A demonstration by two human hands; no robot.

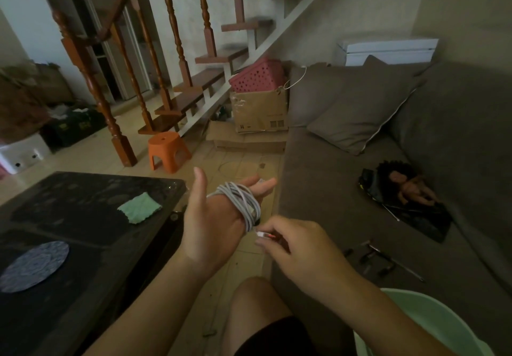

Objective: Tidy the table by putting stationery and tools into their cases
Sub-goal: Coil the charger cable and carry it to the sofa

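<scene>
Desk (pixel 83 244) far left: green cloth (pixel 139 207) and round mat (pixel 34 265) on it, no case visible there.

Left hand (pixel 213 217) is raised in the gap between desk and sofa, palm turned toward the camera, thumb up. Its fingers (pixel 264 185) are straight and pressed loosely together, pointing right and away. White cable (pixel 241 200) is wound in many loops around the palm below the knuckles, so the coil's axis runs along the fingers and the loops cross the hand.

Just right of and below the coil, touching distance: right hand (pixel 299 247), thumb and forefinger pinching the plug (pixel 263 235) at the cable's free end. The loose tail from coil to plug is very short.

Judgement: winding is nearly finished. The next move turns on the plug sitting at the heel side of the coil, so the right hand is the one placed to tuck it, or else to slide the coil off toward the fingertips.

Right: sofa (pixel 318 189) holds scattered small tools (pixel 379 258) and a black pouch (pixel 410 211) with a doll on top, well apart from both hands.
</scene>
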